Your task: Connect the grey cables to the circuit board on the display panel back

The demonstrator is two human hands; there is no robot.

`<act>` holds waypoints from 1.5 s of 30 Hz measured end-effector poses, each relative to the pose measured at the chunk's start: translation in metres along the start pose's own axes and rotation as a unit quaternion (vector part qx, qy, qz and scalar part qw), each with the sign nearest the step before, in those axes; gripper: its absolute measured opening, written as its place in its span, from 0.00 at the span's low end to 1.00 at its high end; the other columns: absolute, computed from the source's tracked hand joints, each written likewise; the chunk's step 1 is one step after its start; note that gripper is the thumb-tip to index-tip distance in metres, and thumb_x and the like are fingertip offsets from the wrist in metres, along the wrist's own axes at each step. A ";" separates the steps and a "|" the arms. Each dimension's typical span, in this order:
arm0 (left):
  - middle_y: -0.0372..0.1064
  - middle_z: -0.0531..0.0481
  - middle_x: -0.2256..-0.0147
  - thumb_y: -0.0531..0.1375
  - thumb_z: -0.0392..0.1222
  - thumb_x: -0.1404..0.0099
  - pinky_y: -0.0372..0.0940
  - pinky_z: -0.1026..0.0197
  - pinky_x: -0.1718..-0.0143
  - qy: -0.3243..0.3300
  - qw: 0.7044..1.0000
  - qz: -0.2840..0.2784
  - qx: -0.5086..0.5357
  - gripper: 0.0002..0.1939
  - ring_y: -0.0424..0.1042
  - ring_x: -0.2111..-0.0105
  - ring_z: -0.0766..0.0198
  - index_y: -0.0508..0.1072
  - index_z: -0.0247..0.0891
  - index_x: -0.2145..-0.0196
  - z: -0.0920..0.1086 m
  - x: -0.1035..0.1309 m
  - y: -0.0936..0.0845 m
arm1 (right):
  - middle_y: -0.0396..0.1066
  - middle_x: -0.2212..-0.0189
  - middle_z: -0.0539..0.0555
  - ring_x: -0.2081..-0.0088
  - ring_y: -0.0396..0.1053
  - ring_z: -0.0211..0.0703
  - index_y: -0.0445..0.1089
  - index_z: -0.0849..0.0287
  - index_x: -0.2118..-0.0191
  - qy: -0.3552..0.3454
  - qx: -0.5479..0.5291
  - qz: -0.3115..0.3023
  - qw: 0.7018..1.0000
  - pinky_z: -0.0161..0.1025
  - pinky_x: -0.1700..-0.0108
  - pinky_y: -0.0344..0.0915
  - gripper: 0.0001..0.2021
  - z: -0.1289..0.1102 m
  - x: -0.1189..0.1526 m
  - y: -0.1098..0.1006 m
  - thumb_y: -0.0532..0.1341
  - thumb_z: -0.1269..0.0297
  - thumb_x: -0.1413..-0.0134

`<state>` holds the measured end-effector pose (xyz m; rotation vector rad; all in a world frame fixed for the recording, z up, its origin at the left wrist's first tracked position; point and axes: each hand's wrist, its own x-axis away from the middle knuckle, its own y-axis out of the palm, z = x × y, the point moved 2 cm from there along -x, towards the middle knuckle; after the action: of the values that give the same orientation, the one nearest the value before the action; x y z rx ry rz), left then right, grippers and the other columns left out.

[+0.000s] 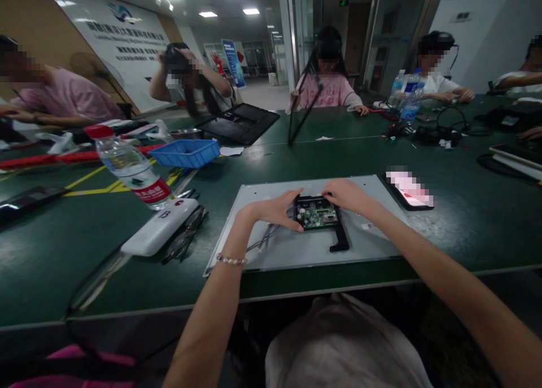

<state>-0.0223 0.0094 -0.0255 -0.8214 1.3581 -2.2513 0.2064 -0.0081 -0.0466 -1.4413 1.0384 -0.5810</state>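
Note:
A green circuit board (pixel 319 216) sits in a black plastic frame (pixel 340 235), which has a hooked arm reaching toward me. The frame rests on a flat pale grey panel (pixel 271 255). My left hand (pixel 277 210) grips the frame's left side, thumb at the near corner and fingers at the far one. At the far right corner my right hand (pixel 345 195) is closed, its fingertips pinching the frame's edge. Whether a small part is also between those fingertips is hidden. Thin grey cables (pixel 265 238) lie on the panel beside my left wrist.
To the left stand a water bottle (pixel 131 170), a white power bank (pixel 161 227), glasses (pixel 186 235) and a blue tray (pixel 186 152). A phone (pixel 409 189) lies right of the panel. Across the green table (pixel 466 218) several people sit; one holds a black bar-like frame (pixel 305 114).

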 end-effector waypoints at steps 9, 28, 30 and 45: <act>0.36 0.34 0.33 0.62 0.67 0.51 0.46 0.49 0.38 0.021 1.000 0.011 -0.008 0.62 0.45 0.36 0.43 0.32 0.37 0.33 -0.001 -0.001 0.001 | 0.75 0.61 0.58 0.57 0.71 0.47 0.76 0.59 0.61 0.012 0.030 0.030 0.999 0.40 0.56 0.63 0.12 -0.004 0.003 -0.001 0.54 0.70 0.41; 0.36 0.36 0.33 0.62 0.66 0.51 0.47 0.49 0.38 0.023 1.000 0.010 -0.001 0.61 0.46 0.36 0.44 0.31 0.39 0.33 0.005 0.002 -0.003 | 0.75 0.56 0.57 0.53 0.70 0.47 0.75 0.60 0.57 0.040 -0.064 0.044 0.996 0.42 0.49 0.63 0.13 0.007 0.011 -0.018 0.55 0.66 0.40; 0.34 0.36 0.33 0.63 0.65 0.51 0.46 0.50 0.37 0.036 0.999 0.023 0.006 0.61 0.43 0.35 0.45 0.32 0.38 0.33 0.006 0.003 -0.004 | 0.74 0.55 0.57 0.53 0.70 0.48 0.75 0.60 0.56 0.053 -0.067 0.053 0.995 0.43 0.49 0.63 0.14 0.016 0.020 -0.028 0.55 0.65 0.41; 0.55 0.41 0.40 0.56 0.47 0.35 0.51 0.50 0.39 0.178 0.978 0.111 -0.013 0.27 0.55 0.40 0.53 0.59 0.38 0.40 0.072 -0.011 -0.005 | 0.74 0.58 0.58 0.60 0.73 0.46 0.74 0.60 0.57 0.172 -0.140 -0.043 0.974 0.40 0.56 0.67 0.13 0.055 0.085 -0.025 0.62 0.68 0.51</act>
<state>0.0332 -0.0299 0.0019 -0.2589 1.5484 -2.2753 0.2994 -0.0553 -0.0504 -1.6762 1.3773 -0.7902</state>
